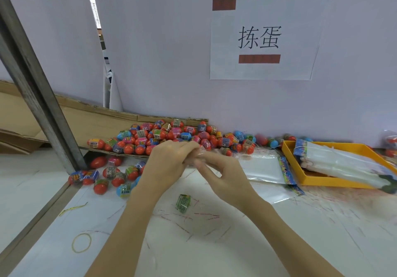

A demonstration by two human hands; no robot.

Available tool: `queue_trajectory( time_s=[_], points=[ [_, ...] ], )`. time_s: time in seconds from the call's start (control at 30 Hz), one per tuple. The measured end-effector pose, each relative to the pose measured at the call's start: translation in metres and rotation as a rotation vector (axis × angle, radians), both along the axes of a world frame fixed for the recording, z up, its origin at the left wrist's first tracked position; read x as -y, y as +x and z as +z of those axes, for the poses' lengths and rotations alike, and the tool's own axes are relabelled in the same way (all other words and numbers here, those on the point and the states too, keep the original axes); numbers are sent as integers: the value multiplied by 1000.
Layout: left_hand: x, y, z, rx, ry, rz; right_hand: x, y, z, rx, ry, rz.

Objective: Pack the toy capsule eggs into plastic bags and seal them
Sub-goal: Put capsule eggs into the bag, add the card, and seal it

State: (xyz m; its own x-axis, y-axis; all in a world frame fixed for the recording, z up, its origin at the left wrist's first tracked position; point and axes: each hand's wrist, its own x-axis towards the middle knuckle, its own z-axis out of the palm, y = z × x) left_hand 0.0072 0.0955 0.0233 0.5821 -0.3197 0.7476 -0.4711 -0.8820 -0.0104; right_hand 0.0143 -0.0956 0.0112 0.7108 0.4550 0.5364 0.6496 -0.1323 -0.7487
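Left hand (169, 160) and right hand (223, 175) at frame centre, fingers curled, pinching a clear plastic bag (196, 155) between them. Thin, limp, slippery film; best taken by the mouth edge. Behind, heaped capsule eggs (171, 136): light, hard, prone to rolling. Right, flat bags (264, 167), orange tray (289, 154).

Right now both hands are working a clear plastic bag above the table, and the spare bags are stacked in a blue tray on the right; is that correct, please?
Not quite: the tray is yellow, not blue, as the head view shows. The rest holds: the left hand and right hand pinch a clear plastic bag above the table, and the spare bags lie in that tray on the right.
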Motion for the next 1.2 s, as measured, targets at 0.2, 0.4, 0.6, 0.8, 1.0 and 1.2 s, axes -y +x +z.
queue_trajectory(
  time_s=[0.2, 0.4, 0.6, 0.8, 1.0, 1.2],
  points=[
    [-26, 0, 3, -12, -454, 268, -3, 6, -11, 22, -38, -217],
    [-24, 3, 1, -231, -862, 307, -9, 20, -29, 26, -563, -168],
    [-21, 4, 1, -444, -1043, 111, -19, 29, -37, 198, -753, -260],
    [-15, 4, 2, -524, -980, 121, -17, 27, -33, 217, -554, -292],
    [-14, 5, 0, -467, -941, 151, -16, 24, -29, 106, -264, -294],
    [-7, 5, -4, -416, -740, 230, -9, 27, -22, -42, 103, -376]
  ],
)
